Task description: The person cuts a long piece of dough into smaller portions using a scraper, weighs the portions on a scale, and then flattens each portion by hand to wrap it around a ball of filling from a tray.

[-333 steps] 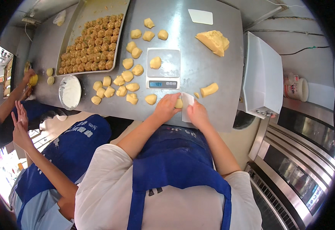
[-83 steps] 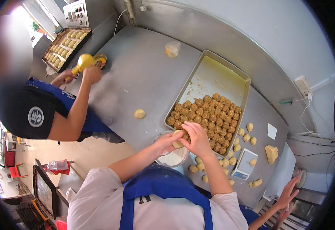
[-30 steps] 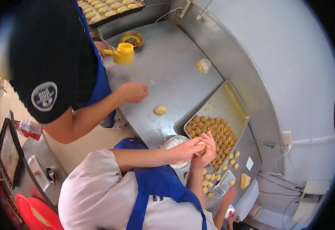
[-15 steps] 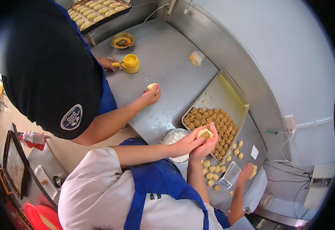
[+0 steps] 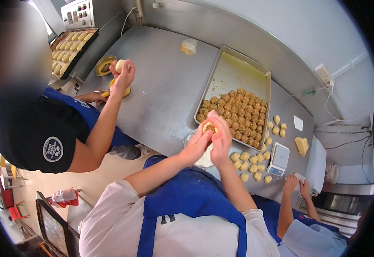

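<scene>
In front of my chest both hands are cupped around a small dough piece (image 5: 211,127) with a brown filling ball showing in its open top. My left hand (image 5: 196,147) wraps it from the left, and my right hand (image 5: 222,136) closes on it from the right, fingers pointing away from me. Just beyond them a metal tray (image 5: 264,73) carries rows of brown filling balls (image 5: 243,112) over its near part. Beneath my hands, partly hidden by them, is a bowl of white powder (image 5: 205,159). Several pale dough pieces (image 5: 253,159) lie right of my forearm.
A white scale (image 5: 280,156) and a large dough lump (image 5: 301,146) are on the right. A co-worker's hands (image 5: 290,184) are near the front right edge. At left another co-worker's hand (image 5: 125,77) holds a dough ball beside a yellow-rimmed bowl (image 5: 104,65). A knotted plastic bag (image 5: 189,46) lies at the back.
The view has turned, shifting the scene. My hands still hold the filled dough. The left co-worker's dough ball is raised; the right co-worker's hand has left the dough lump for the front edge.
</scene>
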Available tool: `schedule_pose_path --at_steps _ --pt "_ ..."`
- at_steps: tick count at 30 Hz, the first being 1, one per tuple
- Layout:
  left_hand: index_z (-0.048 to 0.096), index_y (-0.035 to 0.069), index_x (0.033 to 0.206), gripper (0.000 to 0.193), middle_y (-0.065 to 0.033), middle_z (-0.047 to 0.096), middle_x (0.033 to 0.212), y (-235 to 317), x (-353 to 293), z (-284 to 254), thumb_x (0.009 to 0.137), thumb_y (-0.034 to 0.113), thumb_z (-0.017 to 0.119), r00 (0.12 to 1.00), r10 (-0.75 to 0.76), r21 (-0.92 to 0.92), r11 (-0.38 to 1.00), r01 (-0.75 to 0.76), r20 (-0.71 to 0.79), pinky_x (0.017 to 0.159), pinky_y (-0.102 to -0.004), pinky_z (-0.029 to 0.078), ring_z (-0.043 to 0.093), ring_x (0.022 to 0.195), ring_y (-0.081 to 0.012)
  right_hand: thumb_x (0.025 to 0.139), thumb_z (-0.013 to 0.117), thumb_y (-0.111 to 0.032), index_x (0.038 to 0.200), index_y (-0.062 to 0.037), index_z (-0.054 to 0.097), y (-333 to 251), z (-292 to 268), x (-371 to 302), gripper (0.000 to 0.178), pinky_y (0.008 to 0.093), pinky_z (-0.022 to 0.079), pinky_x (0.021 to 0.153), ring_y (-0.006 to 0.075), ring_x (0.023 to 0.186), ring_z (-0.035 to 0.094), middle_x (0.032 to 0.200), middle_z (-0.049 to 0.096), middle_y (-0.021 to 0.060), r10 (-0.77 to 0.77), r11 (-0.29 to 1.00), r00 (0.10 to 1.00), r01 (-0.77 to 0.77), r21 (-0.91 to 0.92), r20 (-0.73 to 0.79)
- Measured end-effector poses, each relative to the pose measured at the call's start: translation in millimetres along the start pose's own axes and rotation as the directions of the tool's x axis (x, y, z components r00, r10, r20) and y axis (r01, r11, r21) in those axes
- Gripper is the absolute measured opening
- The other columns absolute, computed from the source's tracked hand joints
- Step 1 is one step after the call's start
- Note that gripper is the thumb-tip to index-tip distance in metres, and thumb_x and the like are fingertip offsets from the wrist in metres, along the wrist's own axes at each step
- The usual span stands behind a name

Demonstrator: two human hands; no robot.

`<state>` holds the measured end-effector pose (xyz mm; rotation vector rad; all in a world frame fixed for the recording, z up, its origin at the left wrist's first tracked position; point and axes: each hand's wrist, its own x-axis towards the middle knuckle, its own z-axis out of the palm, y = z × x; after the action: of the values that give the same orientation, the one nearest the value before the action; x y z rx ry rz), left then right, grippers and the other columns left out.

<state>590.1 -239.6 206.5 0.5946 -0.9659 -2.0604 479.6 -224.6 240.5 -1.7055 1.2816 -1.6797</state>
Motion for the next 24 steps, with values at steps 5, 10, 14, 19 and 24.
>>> schedule_pose_path --at_steps 5,10,14,19,24 --pt "0.022 0.003 0.153 0.053 -0.0107 0.044 0.14 3.9 -0.8 14.7 0.104 0.018 0.037 0.987 0.107 0.609 0.776 -0.16 0.123 0.113 -0.0357 0.036 0.044 0.131 -0.0201 0.09 0.049 -0.008 0.101 -0.0017 0.07 20.0 -23.2 -12.5 0.024 0.0479 0.041 0.106 0.03 0.114 0.063 0.119 0.067 0.0153 -0.12 0.965 0.991 0.131 -0.226 0.059" --pt "0.019 0.006 0.155 0.058 -0.0105 0.039 0.146 8.2 3.6 33.4 0.103 0.019 0.041 0.975 -0.169 -0.305 0.93 0.206 0.144 0.113 -0.0362 0.034 0.04 0.136 -0.0199 0.093 0.053 -0.02 0.102 -0.002 0.067 14.3 -16.4 -22.2 0.024 0.0465 0.042 0.104 0.0292 0.11 0.065 0.108 0.068 0.0172 -0.051 0.998 0.961 0.04 -0.046 -0.271" --pt "0.022 0.01 0.153 0.052 -0.0111 0.039 0.147 7.3 4.2 29.8 0.107 0.024 0.041 0.977 -0.16 -0.086 0.981 0.173 0.138 0.112 -0.0374 0.036 0.041 0.136 -0.021 0.095 0.052 -0.033 0.11 -0.0009 0.064 6.3 -49.2 -9.1 0.038 0.0492 0.043 0.104 0.033 0.109 0.066 0.11 0.069 0.0184 -0.163 0.976 0.981 0.146 -0.16 -0.102" --pt "0.021 0.006 0.153 0.053 -0.0107 0.039 0.145 1.0 7.7 41.8 0.104 0.015 0.04 0.959 -0.21 0.157 0.971 0.181 0.191 0.112 -0.0343 0.035 0.039 0.136 -0.019 0.1 0.044 -0.024 0.098 -0.004 0.068 26.1 -56.8 -16.9 0.032 0.051 0.043 0.104 0.0331 0.103 0.069 0.101 0.072 0.0131 -0.243 0.959 0.969 0.235 -0.161 -0.035" --pt "0.012 0.009 0.156 0.057 -0.0118 0.037 0.147 -9.5 2.8 37.8 0.106 0.018 0.038 0.989 0.033 0.264 0.962 -0.07 0.141 0.113 -0.0371 0.034 0.039 0.136 -0.0206 0.095 0.055 -0.039 0.116 0.0001 0.061 8.3 -51.0 -9.3 0.045 0.05 0.041 0.106 0.0349 0.115 0.062 0.117 0.065 0.02 -0.197 0.966 0.961 0.156 -0.204 -0.195"
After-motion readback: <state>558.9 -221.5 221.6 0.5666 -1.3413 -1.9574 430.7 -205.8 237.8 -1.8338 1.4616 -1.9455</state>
